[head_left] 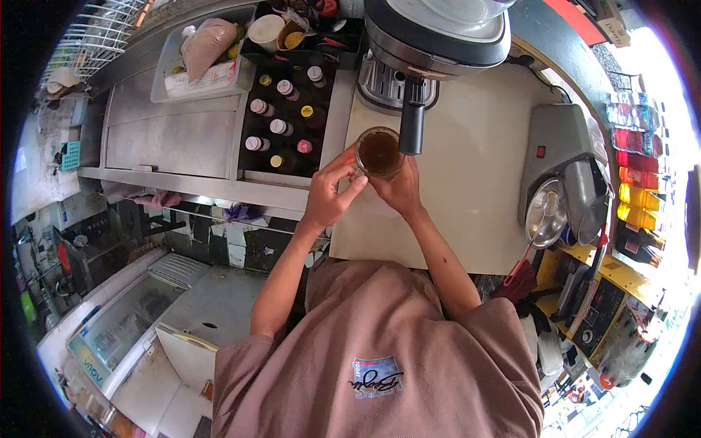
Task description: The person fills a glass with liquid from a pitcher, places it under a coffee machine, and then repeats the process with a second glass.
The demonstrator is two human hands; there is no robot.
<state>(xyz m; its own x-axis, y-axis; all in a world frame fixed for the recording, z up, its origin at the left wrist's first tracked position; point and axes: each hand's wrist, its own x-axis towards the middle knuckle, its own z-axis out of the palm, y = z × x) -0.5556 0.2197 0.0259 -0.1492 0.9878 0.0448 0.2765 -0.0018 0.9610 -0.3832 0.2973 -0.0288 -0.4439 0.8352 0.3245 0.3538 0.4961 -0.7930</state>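
Observation:
A clear glass cup with dark brown liquid is held over the light counter, just left of the black handle of an espresso machine. My left hand grips the cup from its left side, thumb and fingers against the glass. On the cup's lower right side, my right hand is wrapped round it, its fingers partly hidden behind the glass. The cup's rim faces up toward the camera.
Several capped bottles stand in a recessed bin at the left. Behind them is a plastic tub with a bag. A grey appliance and a metal bowl sit on the right. The beige counter spreads between.

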